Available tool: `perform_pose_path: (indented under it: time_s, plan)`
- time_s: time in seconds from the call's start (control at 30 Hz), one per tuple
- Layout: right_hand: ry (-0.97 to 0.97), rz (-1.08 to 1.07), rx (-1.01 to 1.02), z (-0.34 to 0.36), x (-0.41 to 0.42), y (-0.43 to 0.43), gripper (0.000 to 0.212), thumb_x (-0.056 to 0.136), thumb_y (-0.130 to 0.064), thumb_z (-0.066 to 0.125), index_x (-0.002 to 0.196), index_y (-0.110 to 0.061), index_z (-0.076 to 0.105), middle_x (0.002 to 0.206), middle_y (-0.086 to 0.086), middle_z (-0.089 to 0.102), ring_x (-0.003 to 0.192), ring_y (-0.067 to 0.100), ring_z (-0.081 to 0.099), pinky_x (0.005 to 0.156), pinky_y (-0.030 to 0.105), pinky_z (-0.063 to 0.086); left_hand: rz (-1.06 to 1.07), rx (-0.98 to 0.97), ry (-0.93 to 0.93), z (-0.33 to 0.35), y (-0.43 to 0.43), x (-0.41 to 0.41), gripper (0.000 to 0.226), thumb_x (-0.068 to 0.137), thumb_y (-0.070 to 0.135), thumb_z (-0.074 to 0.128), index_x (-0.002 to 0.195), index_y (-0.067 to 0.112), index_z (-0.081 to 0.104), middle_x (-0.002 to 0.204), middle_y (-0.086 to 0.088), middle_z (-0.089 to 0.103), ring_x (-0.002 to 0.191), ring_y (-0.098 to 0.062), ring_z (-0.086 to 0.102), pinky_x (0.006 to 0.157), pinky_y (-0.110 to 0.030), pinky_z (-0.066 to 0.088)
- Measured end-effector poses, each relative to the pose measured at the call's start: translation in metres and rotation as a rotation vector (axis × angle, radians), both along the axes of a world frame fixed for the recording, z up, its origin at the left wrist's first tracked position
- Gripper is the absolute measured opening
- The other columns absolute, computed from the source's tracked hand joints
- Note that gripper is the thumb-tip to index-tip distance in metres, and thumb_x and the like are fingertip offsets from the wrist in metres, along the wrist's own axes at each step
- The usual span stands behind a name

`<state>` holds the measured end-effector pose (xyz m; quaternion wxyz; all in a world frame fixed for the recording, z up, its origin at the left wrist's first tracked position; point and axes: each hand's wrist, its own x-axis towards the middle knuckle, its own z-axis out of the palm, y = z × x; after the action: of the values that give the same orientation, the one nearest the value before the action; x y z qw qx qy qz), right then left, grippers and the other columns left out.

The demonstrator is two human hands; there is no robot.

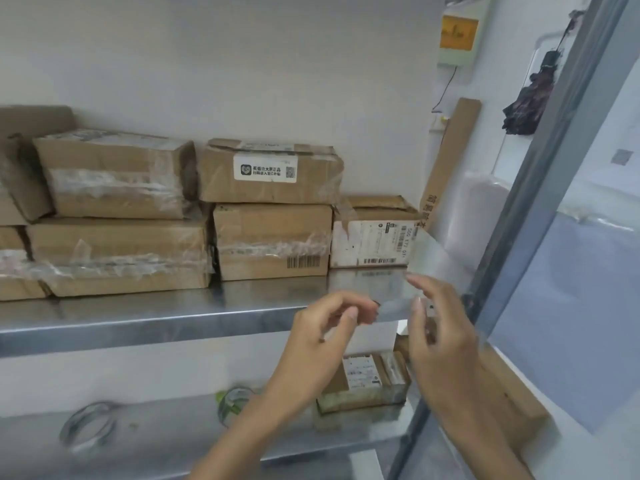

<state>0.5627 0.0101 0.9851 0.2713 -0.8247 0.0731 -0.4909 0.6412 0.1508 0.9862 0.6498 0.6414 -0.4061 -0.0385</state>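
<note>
Strip of clear tape [394,296]: wide, glossy, see-through, blurred at the edges, tinted grey by the metal behind. One strip only, between two hands. Five whole cardboard boxes [270,171] stacked on the upper shelf [138,317], with more cut off at the left edge; one labelled box [363,379] and two tape rolls [86,427] on the lower shelf [166,420]. Stretched in front of the upper shelf's right end: lower end pinched by the curled thumb and forefinger of the left hand [325,327], upper part taken between thumb and forefinger of the right hand [440,327], remaining fingers loosely spread.
</note>
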Motion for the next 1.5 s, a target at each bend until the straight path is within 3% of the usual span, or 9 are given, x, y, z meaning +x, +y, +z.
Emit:
perform_pose_path:
  time_s: [0.2,0.27,0.37,0.47,0.63,0.9,1.1,1.23,1.5]
  plan:
    - [0.370,0.125,0.111,-0.134,0.005,-0.018,0.021,0.094,-0.010,0.046,0.101,-0.020,0.063,0.103,-0.009,0.060,0.100,0.009,0.058,0.087,0.010,0.040,0.064,0.272,0.305,-0.126,-0.013,0.029,0.028,0.094,-0.007,0.046,0.091,0.008,0.069,0.083,-0.003,0.069,0.082,-0.018,0.065,0.077,-0.024,0.050]
    - [0.518,0.036,0.211,-0.179,0.028,-0.043,0.024,0.092,-0.002,0.051,0.106,-0.016,0.064,0.109,-0.003,0.061,0.107,0.019,0.059,0.092,0.009,0.040,0.205,0.449,0.380,-0.166,-0.024,0.044,0.029,0.092,-0.003,0.047,0.100,0.017,0.067,0.098,0.001,0.070,0.094,-0.016,0.062,0.083,-0.023,0.048]
    - [0.671,-0.072,0.290,-0.219,0.060,-0.071,0.036,0.088,0.001,0.049,0.119,-0.015,0.056,0.122,0.005,0.057,0.121,0.027,0.051,0.101,0.033,0.045,0.320,0.708,0.518,-0.208,-0.041,0.063,0.046,0.095,0.008,0.047,0.140,0.014,0.043,0.141,-0.007,0.049,0.126,-0.020,0.049,0.099,-0.024,0.039]
    - [0.769,-0.235,0.505,-0.232,0.073,-0.085,0.040,0.092,-0.009,0.049,0.131,-0.012,0.045,0.128,0.014,0.052,0.114,0.025,0.052,0.083,0.010,0.042,0.310,0.833,0.652,-0.232,-0.054,0.070,0.059,0.095,0.015,0.051,0.149,0.010,0.027,0.150,-0.009,0.038,0.134,-0.025,0.042,0.107,-0.029,0.035]
    - [0.839,-0.268,0.734,-0.255,0.083,-0.089,0.059,0.094,-0.022,0.048,0.148,-0.025,0.025,0.143,0.017,0.035,0.114,0.037,0.053,0.092,0.040,0.046,0.311,0.759,0.775,-0.263,-0.062,0.071,0.042,0.089,0.015,0.056,0.131,0.020,0.051,0.129,-0.003,0.061,0.111,-0.020,0.059,0.099,-0.030,0.046]
    - [0.572,-0.282,0.695,-0.239,0.071,-0.069,0.038,0.088,-0.023,0.052,0.123,-0.009,0.053,0.117,0.018,0.058,0.103,0.038,0.059,0.087,0.043,0.051,0.394,0.643,0.540,-0.230,-0.019,0.068,0.046,0.087,0.010,0.061,0.131,0.018,0.050,0.126,0.000,0.057,0.109,-0.016,0.059,0.088,-0.021,0.047]
    - [0.438,-0.168,0.747,-0.191,0.079,0.002,0.042,0.097,-0.017,0.048,0.136,-0.005,0.044,0.127,0.014,0.047,0.103,0.032,0.057,0.093,0.041,0.044,0.508,0.497,0.437,-0.177,0.068,0.083,0.031,0.087,-0.008,0.052,0.095,0.022,0.054,0.100,0.002,0.064,0.085,-0.006,0.061,0.065,-0.002,0.042]
    - [0.459,-0.038,0.761,-0.185,0.100,0.066,0.032,0.097,-0.022,0.051,0.124,-0.008,0.059,0.114,0.013,0.050,0.098,0.030,0.055,0.087,0.030,0.039,0.652,0.484,0.434,-0.167,0.147,0.099,0.031,0.086,-0.011,0.050,0.089,0.019,0.058,0.093,0.004,0.065,0.080,-0.005,0.060,0.061,0.000,0.038]
    - [0.559,0.137,0.854,-0.218,0.135,0.208,0.017,0.091,-0.021,0.061,0.106,-0.017,0.068,0.104,0.014,0.066,0.086,0.020,0.063,0.076,0.026,0.046,0.728,0.533,0.566,-0.193,0.290,0.124,0.014,0.090,0.001,0.058,0.090,0.015,0.061,0.094,-0.005,0.067,0.090,-0.023,0.062,0.085,-0.035,0.049]
